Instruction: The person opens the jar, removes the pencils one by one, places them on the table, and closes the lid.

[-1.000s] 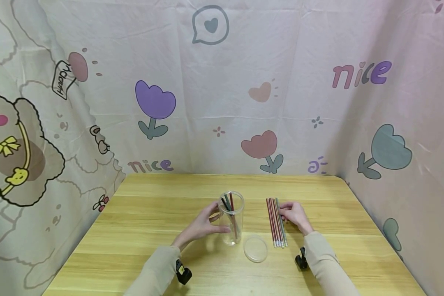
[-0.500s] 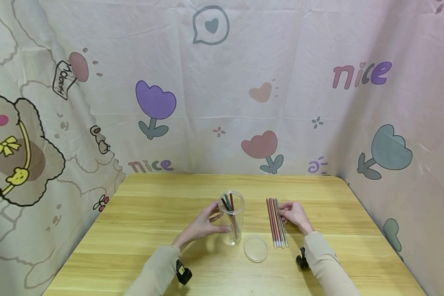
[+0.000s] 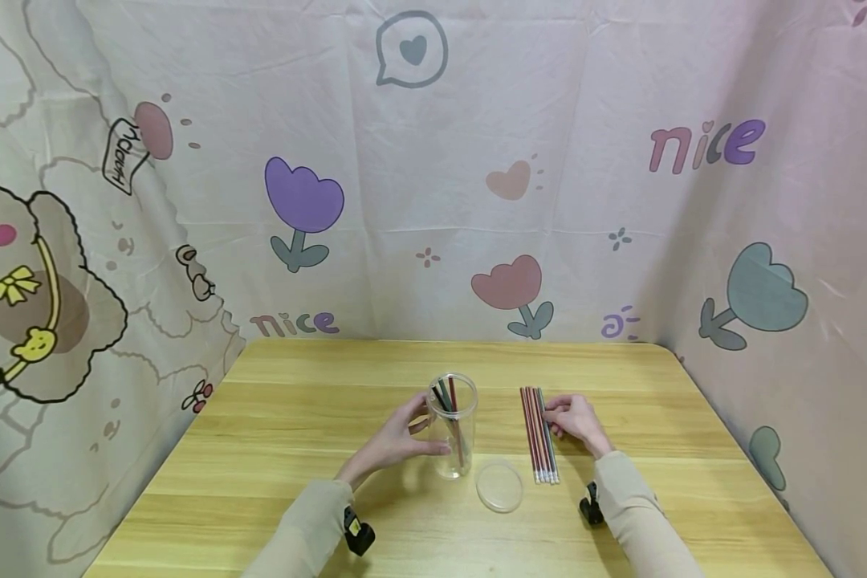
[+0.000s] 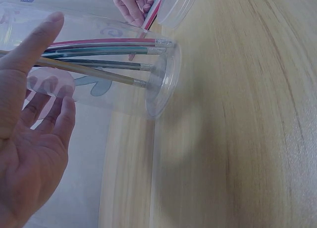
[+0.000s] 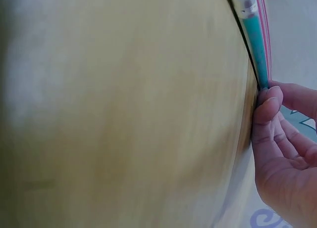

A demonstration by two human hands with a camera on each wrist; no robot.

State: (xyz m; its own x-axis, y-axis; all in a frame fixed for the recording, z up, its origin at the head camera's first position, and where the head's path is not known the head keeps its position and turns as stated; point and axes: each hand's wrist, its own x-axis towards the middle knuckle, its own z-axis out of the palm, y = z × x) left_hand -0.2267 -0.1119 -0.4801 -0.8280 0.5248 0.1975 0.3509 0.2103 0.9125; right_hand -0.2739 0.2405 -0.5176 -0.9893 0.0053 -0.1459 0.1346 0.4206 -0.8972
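Note:
My left hand (image 3: pixel 392 441) holds a tall clear plastic jar (image 3: pixel 468 433) that stands upright without its lid, thumb on the near side and fingers round the far side. Several pencils (image 4: pixel 106 51), red, green, dark and tan, lean inside it, their eraser ends at the bottom. To the right lies a tight row of pencils (image 3: pixel 535 437), mostly red, with erasers toward me. My right hand (image 3: pixel 574 417) is at the row's right side and pinches the outermost green pencil (image 5: pixel 255 37) between thumb and fingertips. That pencil's far end is hidden behind the fingers.
A round clear lid (image 3: pixel 499 486) lies flat between the jar and the pencil row, a little closer to me. The wooden table (image 3: pixel 274 449) ends at a patterned curtain (image 3: pixel 419 160) behind and at both sides. A small black camera sits on each wrist.
The green pencil's eraser end has shifted slightly left, closer against the row, with the right fingertips moving a little left. My left hand and the jar have stayed put.

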